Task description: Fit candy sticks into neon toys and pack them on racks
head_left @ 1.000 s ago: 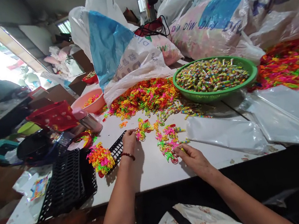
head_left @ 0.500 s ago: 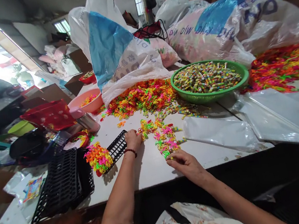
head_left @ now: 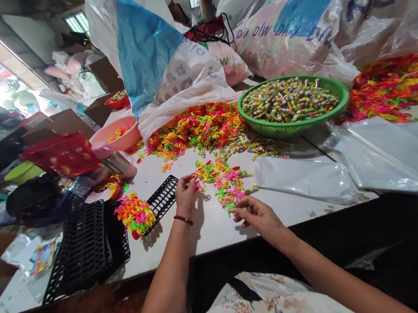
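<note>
Left hand (head_left: 185,199) has lifted red piece (head_left: 193,176) beside black rack (head_left: 163,196).

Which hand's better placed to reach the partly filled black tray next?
Probably the left hand: it's beside the black tray, whereas the right hand is farther off, near the colorful pieces.

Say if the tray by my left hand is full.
Partly filled: colorful pieces cover the tray at one end; slots nearer your left hand look bare.

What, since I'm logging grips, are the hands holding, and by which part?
Left hand: apparently a small red ring-shaped piece, by its edge. Right hand: too small to tell.
</note>
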The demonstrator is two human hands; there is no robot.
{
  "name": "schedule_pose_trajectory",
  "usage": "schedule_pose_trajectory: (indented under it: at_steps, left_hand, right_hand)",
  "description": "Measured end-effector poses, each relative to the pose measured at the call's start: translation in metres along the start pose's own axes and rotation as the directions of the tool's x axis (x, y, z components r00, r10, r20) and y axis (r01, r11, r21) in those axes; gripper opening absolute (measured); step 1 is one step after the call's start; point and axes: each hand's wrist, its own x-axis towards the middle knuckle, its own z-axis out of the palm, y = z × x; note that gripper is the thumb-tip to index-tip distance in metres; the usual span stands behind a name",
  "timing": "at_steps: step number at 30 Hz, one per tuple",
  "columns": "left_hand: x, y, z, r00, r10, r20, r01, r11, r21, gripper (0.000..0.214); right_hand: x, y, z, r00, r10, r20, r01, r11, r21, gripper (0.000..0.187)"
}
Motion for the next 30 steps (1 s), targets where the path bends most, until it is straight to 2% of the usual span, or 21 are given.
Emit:
schedule_pose_trajectory:
  at_steps: [2, 4, 5, 8, 11, 16, 22, 30]
  left_hand:
    - [-0.018, 0.01, 0.0, 0.994, -0.068, 0.08, 0.089, 0.952, -0.293, 0.026]
    - [-0.036, 0.022, 0.0, 0.975, -0.122, 0.188, 0.208, 0.805, -0.556, 0.03]
    - [-0.045, 0.027, 0.001, 0.963, -0.141, 0.231, 0.258, 0.733, -0.629, 0.031]
    - [-0.065, 0.04, 0.004, 0.936, -0.177, 0.303, 0.343, 0.643, -0.685, 0.032]
    - [-0.078, 0.047, 0.01, 0.916, -0.216, 0.338, 0.398, 0.606, -0.689, 0.033]
    - [-0.091, 0.047, 0.022, 0.924, -0.199, 0.325, 0.376, 0.625, -0.684, 0.037]
    - [-0.096, 0.038, 0.028, 0.962, -0.125, 0.242, 0.246, 0.777, -0.579, 0.031]
    - [-0.096, 0.034, 0.025, 0.952, -0.111, 0.284, 0.247, 0.827, -0.505, 0.032]
  right_hand:
    - [0.004, -0.005, 0.001, 1.0, -0.016, 0.002, 0.016, 0.999, 0.035, 0.04]
    - [0.009, -0.01, 0.005, 1.0, -0.026, -0.014, 0.027, 0.997, 0.072, 0.041]
    - [0.011, -0.012, 0.007, 0.999, -0.031, -0.025, 0.033, 0.996, 0.087, 0.041]
    - [0.016, -0.018, 0.012, 0.998, -0.056, -0.043, 0.061, 0.99, 0.125, 0.038]
    - [0.017, -0.018, 0.014, 0.997, -0.061, -0.04, 0.066, 0.985, 0.162, 0.037]
    - [0.014, -0.012, 0.013, 0.997, -0.054, -0.053, 0.061, 0.989, 0.132, 0.037]
    - [0.01, -0.011, 0.011, 0.996, -0.068, -0.054, 0.072, 0.995, 0.071, 0.036]
    - [0.008, -0.004, 0.008, 0.991, -0.126, -0.035, 0.128, 0.991, 0.044, 0.032]
